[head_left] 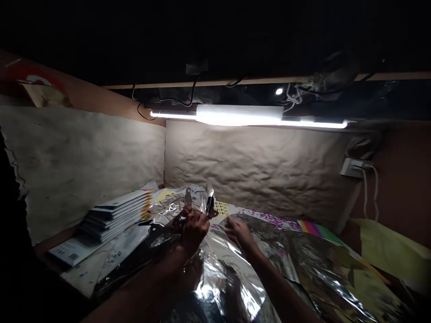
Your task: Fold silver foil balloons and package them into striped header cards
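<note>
A large crinkled silver foil sheet (218,273) covers the front of the work surface and rises in a gathered fold at the far side. My left hand (194,231) closes around that gathered foil. Just above it stand a small silver metal piece (188,197) and a small black clip-like object (210,202); their exact kind is hard to tell. My right hand (238,233) rests over the foil, its fingers loosely apart and holding nothing, close to my left hand.
A stack of booklets (117,215) lies at the left. Coloured paper sheets (318,231) and a yellow-green sheet (384,246) lie at the right. Crumpled brown paper lines the wall (252,166). A strip light (239,115) runs above, near a wall socket with white cables (353,168).
</note>
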Motion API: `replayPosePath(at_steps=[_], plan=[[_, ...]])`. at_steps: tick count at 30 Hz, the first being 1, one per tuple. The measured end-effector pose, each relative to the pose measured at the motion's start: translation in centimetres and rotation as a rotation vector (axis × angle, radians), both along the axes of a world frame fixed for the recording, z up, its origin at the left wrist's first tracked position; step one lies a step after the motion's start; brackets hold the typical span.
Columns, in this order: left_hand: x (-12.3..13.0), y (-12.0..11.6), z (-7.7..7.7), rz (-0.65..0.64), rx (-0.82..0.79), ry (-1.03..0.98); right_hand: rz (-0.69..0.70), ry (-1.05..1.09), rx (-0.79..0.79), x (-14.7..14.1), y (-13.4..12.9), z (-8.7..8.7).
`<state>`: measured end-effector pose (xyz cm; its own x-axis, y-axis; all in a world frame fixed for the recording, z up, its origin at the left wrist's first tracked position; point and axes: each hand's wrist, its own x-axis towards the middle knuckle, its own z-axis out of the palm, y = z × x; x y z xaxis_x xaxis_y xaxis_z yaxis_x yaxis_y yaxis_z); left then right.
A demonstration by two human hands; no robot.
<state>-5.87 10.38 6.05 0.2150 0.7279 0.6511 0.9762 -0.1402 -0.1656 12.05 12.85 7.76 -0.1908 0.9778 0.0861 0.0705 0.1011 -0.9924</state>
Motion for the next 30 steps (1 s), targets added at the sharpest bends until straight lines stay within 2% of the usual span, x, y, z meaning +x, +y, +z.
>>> replayPosePath(at_steps=[3,5,7,9,10,11,12,14,15,17,19,21,22,24,27,30], plan=[[1.5,-0.8,-0.6,-0.023,0.006,-0.02,-0.039,-0.069,0.025,-4.1,4.2,2.9],[2.1,-2.4,-0.7,-0.047,0.003,-0.027,-0.056,-0.095,0.026,-5.9,6.0,3.7],[2.2,-5.4,-0.6,-0.107,0.011,-0.028,-0.069,-0.108,0.02,-6.2,6.9,3.8],[1.4,-9.3,-0.5,-0.222,0.063,-0.03,-0.084,-0.112,0.001,-5.0,7.2,3.3],[0.4,-11.2,-0.5,-0.225,0.115,-0.053,-0.097,-0.111,-0.012,-3.8,7.2,3.0],[-0.8,-12.9,-0.6,-0.189,0.188,-0.091,-0.116,-0.108,-0.027,-2.4,7.1,2.7],[-2.3,-14.4,-0.9,-0.101,0.204,-0.151,-0.14,-0.104,-0.042,-0.8,6.9,2.3],[-5.5,-16.1,-2.1,0.0,0.117,-0.202,-0.192,-0.096,-0.068,2.6,6.2,1.4],[-7.1,-16.6,-3.0,-0.015,0.049,-0.191,-0.213,-0.097,-0.079,4.3,5.7,0.9],[-9.4,-17.0,-5.3,-0.208,-0.156,-0.135,-0.244,-0.118,-0.102,7.2,4.8,-0.4],[-10.2,-17.1,-7.5,-0.434,-0.404,-0.121,-0.273,-0.171,-0.125,9.5,3.8,-1.7],[-9.7,-17.1,-8.7,-0.541,-0.473,-0.148,-0.304,-0.252,-0.13,11.4,3.1,-2.9],[-9.3,-17.0,-8.8,-0.546,-0.443,-0.156,-0.324,-0.301,-0.119,12.2,2.8,-3.4],[-8.6,-16.8,-8.5,-0.471,-0.387,-0.148,-0.378,-0.415,-0.054,13.4,2.3,-3.8],[-8.0,-16.6,-7.5,-0.367,-0.483,-0.127,-0.436,-0.601,0.141,13.5,1.5,-4.1],[-7.6,-16.6,-7.1,-0.391,-0.607,-0.111,-0.289,-0.784,0.305,11.7,1.1,-5.0]])
